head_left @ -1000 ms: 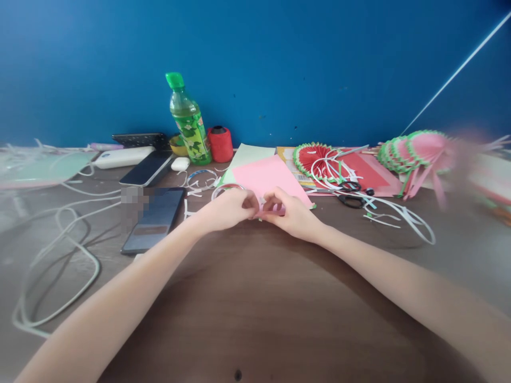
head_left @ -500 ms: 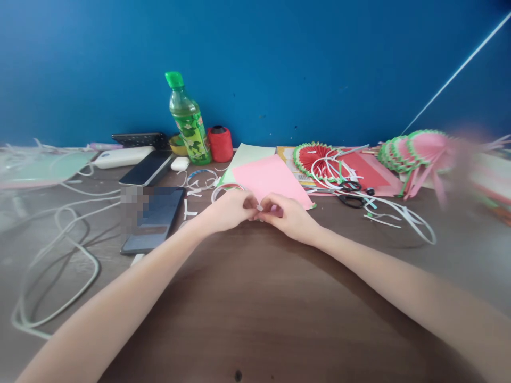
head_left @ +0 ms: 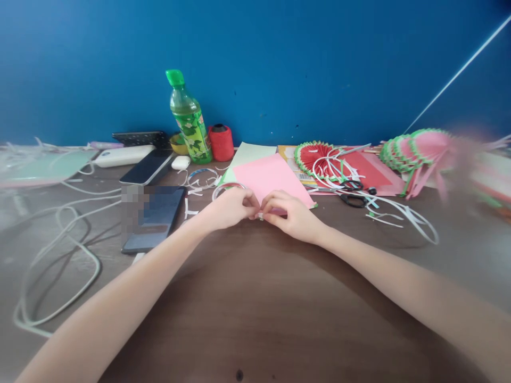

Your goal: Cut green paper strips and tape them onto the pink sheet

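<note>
My left hand [head_left: 235, 207] and my right hand [head_left: 293, 215] meet at the near edge of a pink sheet [head_left: 271, 178]. Both have their fingers pinched together around a tiny whitish piece [head_left: 261, 216], too small to name. The pink sheet lies partly over a pale green sheet [head_left: 253, 154]. Beside my left hand, a clear roll of tape [head_left: 219, 190] rests at the sheets' left side. Black-handled scissors [head_left: 353, 199] lie to the right of my right hand among white strips [head_left: 407, 213].
A green bottle [head_left: 192, 130] and red thread spool [head_left: 221, 143] stand near the blue wall. Phones [head_left: 157, 223], a white cable [head_left: 93, 266] and paper scraps [head_left: 191, 205] lie left. Folded paper fans [head_left: 315, 159] and a pink-green paper ornament [head_left: 423, 149] are right.
The fingers of my right hand have shifted slightly and straightened over the pink sheet's near edge. The small whitish piece now shows a little lower, between the fingertips.
</note>
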A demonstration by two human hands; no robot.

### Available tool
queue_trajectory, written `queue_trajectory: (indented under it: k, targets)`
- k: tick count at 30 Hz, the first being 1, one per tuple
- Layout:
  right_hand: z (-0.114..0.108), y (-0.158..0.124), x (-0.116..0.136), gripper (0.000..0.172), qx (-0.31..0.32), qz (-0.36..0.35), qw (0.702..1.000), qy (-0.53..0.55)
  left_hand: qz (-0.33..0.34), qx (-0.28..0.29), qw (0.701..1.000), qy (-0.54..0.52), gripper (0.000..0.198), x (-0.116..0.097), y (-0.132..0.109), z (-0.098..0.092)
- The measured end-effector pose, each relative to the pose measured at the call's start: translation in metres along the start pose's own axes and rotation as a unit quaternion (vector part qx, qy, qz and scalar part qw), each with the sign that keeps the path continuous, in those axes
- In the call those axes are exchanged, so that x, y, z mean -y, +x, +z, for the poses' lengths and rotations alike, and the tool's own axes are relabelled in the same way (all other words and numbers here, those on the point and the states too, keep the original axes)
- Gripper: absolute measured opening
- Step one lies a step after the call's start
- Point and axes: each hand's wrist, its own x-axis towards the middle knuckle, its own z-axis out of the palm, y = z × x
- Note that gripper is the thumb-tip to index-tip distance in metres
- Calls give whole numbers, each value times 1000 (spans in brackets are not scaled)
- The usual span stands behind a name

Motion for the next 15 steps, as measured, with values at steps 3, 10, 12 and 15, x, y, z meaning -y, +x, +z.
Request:
queue_trajectory:
  k: [3, 10, 12, 15]
  targets:
    - [1, -1, 2, 11, -6, 16, 1000, -6, -4, 3, 1000, -12, 9, 1, 0, 1]
    - [4, -1, 5, 13, -23, 61, 998, -5, -15, 13, 998, -65, 11, 2, 0, 2]
    - [5, -1, 6, 13, -26, 67, 997, -6, -14, 12, 998, -63, 11, 1, -1, 2]
    - [6, -1, 6, 14, -31, 68, 997, -11, -12, 12, 998, -65, 10, 1, -1, 2]
